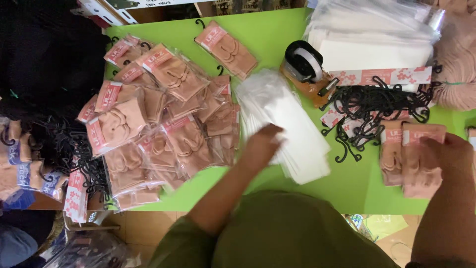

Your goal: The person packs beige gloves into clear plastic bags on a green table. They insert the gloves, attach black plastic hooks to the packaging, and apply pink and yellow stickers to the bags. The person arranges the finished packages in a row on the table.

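Left hand (263, 146) flat, fingers loose, on glossy clear plastic sleeves (287, 129); right hand (448, 154) clamped on soft peach carded socks (414, 159).

free: green table (277, 37) centre strip | blocked: packet heap (163, 124), probably hooks (377, 101)

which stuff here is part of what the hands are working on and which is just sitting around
In use:
left hand on clear bag stack
right hand on peach socks

Lying about:
tape dispenser
black hooks
bagged sock pile
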